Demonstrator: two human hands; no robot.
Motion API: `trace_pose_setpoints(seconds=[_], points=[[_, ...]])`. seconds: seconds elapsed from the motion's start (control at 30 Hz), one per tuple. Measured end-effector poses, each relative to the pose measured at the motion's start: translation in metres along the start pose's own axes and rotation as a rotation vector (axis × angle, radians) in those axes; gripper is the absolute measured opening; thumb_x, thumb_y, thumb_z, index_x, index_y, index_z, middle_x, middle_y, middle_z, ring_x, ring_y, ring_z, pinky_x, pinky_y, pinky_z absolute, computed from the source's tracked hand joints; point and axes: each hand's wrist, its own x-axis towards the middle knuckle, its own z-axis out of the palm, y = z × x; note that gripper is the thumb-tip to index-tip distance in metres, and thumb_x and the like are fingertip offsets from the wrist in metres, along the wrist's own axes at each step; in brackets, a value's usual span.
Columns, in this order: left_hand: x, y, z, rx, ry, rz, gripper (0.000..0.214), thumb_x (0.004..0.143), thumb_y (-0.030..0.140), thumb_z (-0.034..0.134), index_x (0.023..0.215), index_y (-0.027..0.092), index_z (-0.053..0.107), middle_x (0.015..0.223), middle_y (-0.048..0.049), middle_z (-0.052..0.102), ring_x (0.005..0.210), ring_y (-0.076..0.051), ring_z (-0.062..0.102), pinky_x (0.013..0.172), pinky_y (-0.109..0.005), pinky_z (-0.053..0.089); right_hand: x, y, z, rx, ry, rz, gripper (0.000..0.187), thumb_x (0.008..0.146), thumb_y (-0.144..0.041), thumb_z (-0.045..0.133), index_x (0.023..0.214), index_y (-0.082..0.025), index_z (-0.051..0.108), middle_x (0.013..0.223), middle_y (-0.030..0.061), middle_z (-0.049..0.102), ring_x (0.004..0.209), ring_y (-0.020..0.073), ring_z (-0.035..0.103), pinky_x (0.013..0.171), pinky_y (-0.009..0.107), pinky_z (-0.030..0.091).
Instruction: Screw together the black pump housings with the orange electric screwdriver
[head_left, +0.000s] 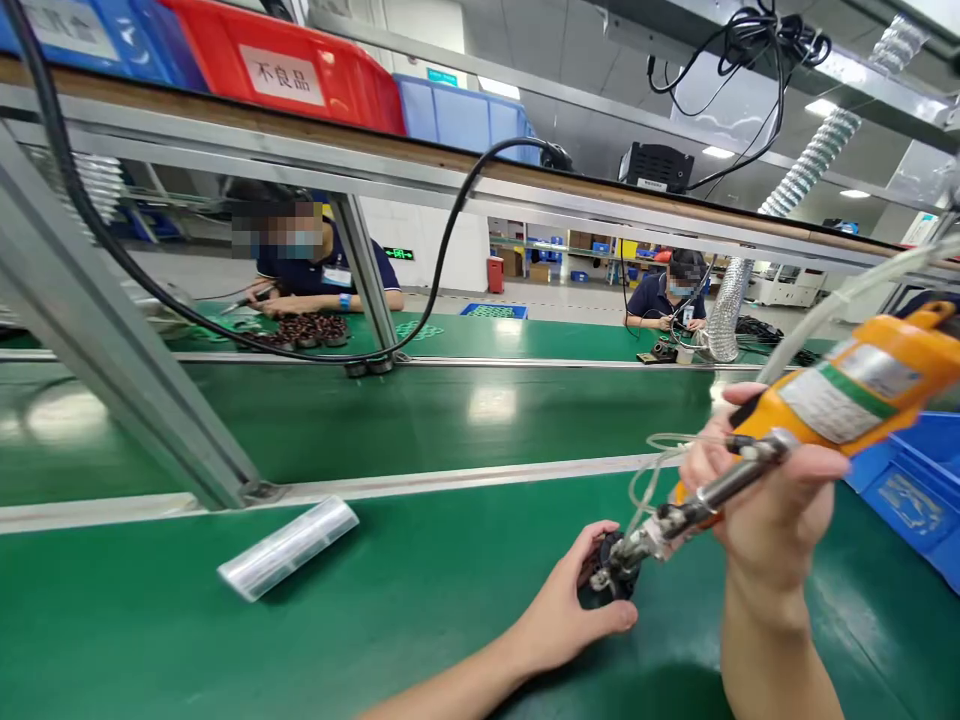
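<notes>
My left hand [566, 605] is closed around a small round black part [598, 590] on the green bench top. In my right hand [776, 500] is an orange electric screwdriver [847, 385], tilted down to the left, with a metal tube and fittings fixed along its side. Its metal tip end [630, 550] reaches the top of the black part; whether it touches a screw there is hidden. A thin clear hose [649, 480] loops beside the tip, and a thicker pale hose [817, 300] runs up behind the tool.
A clear plastic roll [289, 548] lies to the left on the green bench [420, 600]. A metal post [127, 320] stands at the left. At the right is a blue bin [911, 490]. Overhead, a shelf carries a red bin [292, 70]. Two people work across the bench; a black cable [442, 260] hangs between.
</notes>
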Motion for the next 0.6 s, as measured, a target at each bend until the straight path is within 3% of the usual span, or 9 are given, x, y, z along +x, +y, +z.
trace_pose_setpoints(seconds=[0.17, 0.4, 0.6], points=[[-0.002, 0.001, -0.002, 0.119, 0.006, 0.01, 0.076, 0.082, 0.044, 0.085, 0.147, 0.024, 0.051, 0.131, -0.0078, 0.067, 0.119, -0.03, 0.061, 0.112, -0.044, 0.044, -0.001, 0.024, 0.012, 0.066, -0.041, 0.042, 0.069, 0.074, -0.077, 0.08, 0.111, -0.02, 0.066, 0.072, -0.0024, 0.053, 0.043, 0.0091, 0.047, 0.036, 0.022, 0.038], [0.0, 0.009, 0.0, 0.099, 0.033, 0.062, 0.089, 0.081, 0.044, 0.086, 0.157, 0.025, 0.044, 0.151, -0.0108, 0.059, 0.139, -0.036, 0.052, 0.123, -0.05, 0.035, -0.002, 0.027, 0.02, 0.062, -0.105, 0.009, 0.057, 0.082, -0.065, 0.081, 0.113, -0.019, 0.065, 0.073, -0.0032, 0.055, 0.04, 0.0075, 0.049, 0.036, 0.021, 0.04], [0.0, 0.019, -0.001, 0.176, 0.029, -0.038, 0.068, 0.078, 0.039, 0.086, 0.14, 0.022, 0.065, 0.134, -0.0092, 0.072, 0.127, -0.036, 0.062, 0.118, -0.051, 0.043, -0.012, 0.03, 0.037, 0.006, -0.196, -0.049, 0.043, 0.085, -0.055, 0.083, 0.1, -0.021, 0.062, 0.062, -0.0064, 0.051, 0.046, 0.0073, 0.046, 0.043, 0.019, 0.04]])
